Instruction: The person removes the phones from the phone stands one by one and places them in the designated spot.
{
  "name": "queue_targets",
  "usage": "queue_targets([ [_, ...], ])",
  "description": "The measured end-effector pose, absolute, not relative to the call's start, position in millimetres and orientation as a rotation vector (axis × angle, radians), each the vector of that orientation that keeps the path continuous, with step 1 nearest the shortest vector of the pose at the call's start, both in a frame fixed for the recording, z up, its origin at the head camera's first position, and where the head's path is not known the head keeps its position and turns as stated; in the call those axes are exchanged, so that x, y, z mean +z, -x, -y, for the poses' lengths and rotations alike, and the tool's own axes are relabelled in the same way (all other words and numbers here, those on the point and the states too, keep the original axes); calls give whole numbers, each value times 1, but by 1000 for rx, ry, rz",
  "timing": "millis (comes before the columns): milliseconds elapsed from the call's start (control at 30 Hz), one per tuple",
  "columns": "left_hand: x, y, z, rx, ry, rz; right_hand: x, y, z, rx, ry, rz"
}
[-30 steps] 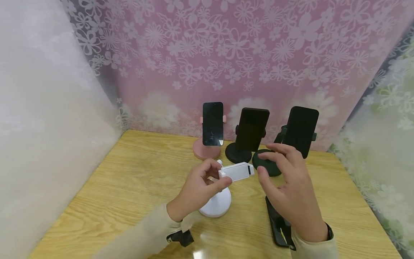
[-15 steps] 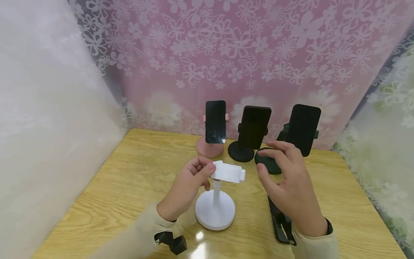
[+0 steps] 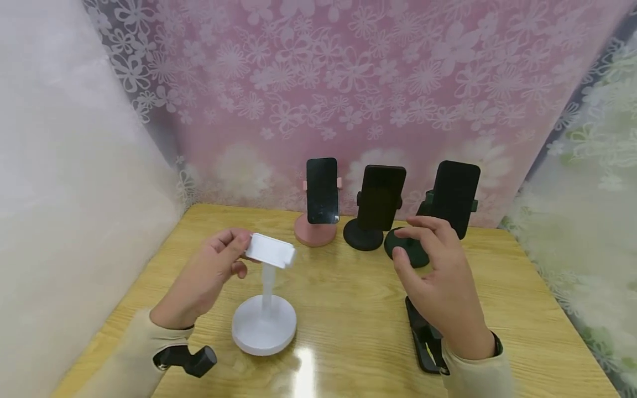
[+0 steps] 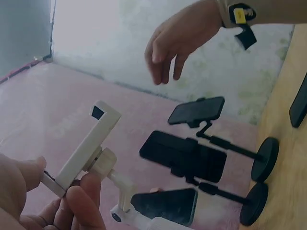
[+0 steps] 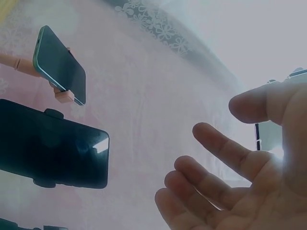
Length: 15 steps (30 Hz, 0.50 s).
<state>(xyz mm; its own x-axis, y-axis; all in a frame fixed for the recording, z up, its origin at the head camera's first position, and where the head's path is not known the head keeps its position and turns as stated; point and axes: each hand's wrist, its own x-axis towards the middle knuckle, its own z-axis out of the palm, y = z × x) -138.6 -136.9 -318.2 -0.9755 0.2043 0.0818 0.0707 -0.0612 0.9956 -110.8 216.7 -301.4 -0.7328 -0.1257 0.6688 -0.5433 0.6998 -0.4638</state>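
White stand (image 3: 264, 327) shifted left, left hand (image 3: 201, 279) pinching its clamp (image 3: 271, 250), right hand (image 3: 442, 283) spread, black item (image 3: 421, 336) part-hidden

The white stand (image 3: 267, 290) looks like smooth plastic, rather matt. The table (image 3: 343, 309) shows a wood-grain surface, glossy enough to reflect the light. The dark phone screens (image 3: 322, 190) are glossy, and the beige sleeves (image 3: 121, 356) look like matt cloth.

The front stand (image 3: 264, 330) is white, the table (image 3: 348, 309) yellow wood grain, the pink backdrop (image 3: 318, 94) white-flowered.
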Motion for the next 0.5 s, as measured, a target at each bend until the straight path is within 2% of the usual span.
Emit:
queue_targets([
  [200, -322, 167, 168, 2224, -177, -2282, -306, 112, -212, 871, -516, 2310],
  [500, -339, 233, 167, 2370, -181, -2430, -309, 116, -210, 836, -526, 2316],
])
